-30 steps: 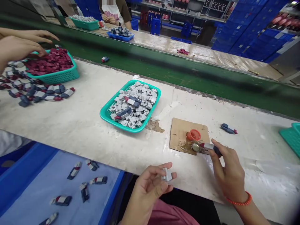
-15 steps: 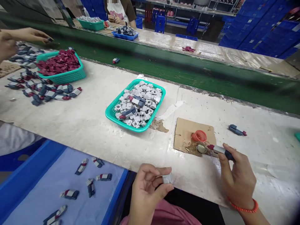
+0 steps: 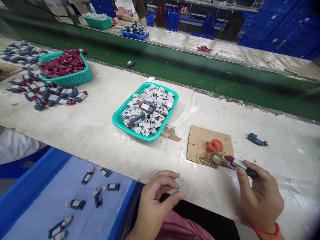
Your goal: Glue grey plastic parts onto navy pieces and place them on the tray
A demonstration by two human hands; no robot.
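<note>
By the half-curled left hand [image 3: 154, 200] a block [image 3: 178, 183] was held, by the half-curled right hand [image 3: 262, 197] a toy [image 3: 239, 163]; both seemed light, hard, best pinched side-on.

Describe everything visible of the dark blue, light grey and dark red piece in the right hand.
The small elongated piece looks like moulded plastic, with a dark red tip, a light grey middle and a dark blue end. The right hand pinches it near the blue end, hiding part of it. Its red tip points toward the round, metallic-looking cap on the brown cardboard sheet; whether the tip touches the cardboard is unclear.
</note>
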